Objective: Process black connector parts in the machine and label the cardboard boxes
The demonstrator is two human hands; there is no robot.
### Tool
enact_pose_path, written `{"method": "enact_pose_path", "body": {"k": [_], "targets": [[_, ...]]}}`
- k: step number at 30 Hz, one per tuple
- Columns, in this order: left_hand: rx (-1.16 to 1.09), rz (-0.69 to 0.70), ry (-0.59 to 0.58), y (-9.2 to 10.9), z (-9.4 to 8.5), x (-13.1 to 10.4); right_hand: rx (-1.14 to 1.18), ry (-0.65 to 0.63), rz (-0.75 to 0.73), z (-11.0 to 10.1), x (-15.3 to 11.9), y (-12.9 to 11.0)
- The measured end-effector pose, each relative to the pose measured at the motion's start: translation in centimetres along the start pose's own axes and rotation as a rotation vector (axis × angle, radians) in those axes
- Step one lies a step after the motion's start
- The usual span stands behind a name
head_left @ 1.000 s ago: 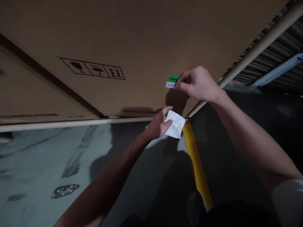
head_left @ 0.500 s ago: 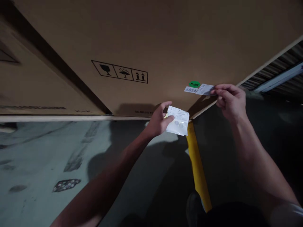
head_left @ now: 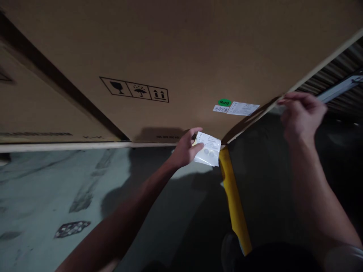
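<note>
Between the thumb and fingers of my left hand (head_left: 185, 151) is a sheet of printed white labels (head_left: 208, 147), just below the lower edge of a large cardboard box (head_left: 176, 49). A white printed label (head_left: 243, 108) lies on the box beside a small white label (head_left: 220, 109) and a green RoHS sticker (head_left: 224, 102). My right hand (head_left: 304, 113) is off the box face, to the right of that label. Its fingers are curled together and slightly blurred; whether anything small is in them cannot be made out.
Another cardboard box (head_left: 36, 105) stands to the left across a dark gap. A yellow floor strip (head_left: 234, 200) runs from under the box corner towards a dark shoe (head_left: 231, 249). Slatted dark material and a pale metal bar (head_left: 340, 88) are at the right. The grey floor (head_left: 56, 189) shows dark patches.
My right hand has let go of the white label and moved right, away from the box; the label stays on the cardboard. My left hand still holds the label sheet. The view has shifted slightly.
</note>
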State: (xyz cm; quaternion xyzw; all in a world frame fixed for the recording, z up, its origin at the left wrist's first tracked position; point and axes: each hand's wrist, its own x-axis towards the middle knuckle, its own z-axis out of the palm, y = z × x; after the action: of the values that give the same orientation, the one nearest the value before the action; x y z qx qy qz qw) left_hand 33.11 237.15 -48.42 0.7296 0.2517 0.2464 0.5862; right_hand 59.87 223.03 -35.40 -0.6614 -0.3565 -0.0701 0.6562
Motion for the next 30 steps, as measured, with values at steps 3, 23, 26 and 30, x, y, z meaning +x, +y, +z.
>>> {"method": "enact_pose_path", "body": {"k": [3,23,26,30], "targets": [[-0.051,-0.014,-0.016,0.1,0.6,0.1,-0.058,-0.521,0.114,1.3,-1.6,-0.6],[-0.245,-0.139,-0.028,-0.1,2.2,0.1,0.326,-0.530,0.315,4.0,-2.6,1.2],[-0.244,-0.141,0.019,-0.8,2.0,0.4,0.413,-0.458,0.283,5.7,-2.9,1.2],[-0.256,-0.140,0.112,-1.6,1.2,1.3,0.447,-0.536,0.366,8.6,-4.4,0.8]]}}
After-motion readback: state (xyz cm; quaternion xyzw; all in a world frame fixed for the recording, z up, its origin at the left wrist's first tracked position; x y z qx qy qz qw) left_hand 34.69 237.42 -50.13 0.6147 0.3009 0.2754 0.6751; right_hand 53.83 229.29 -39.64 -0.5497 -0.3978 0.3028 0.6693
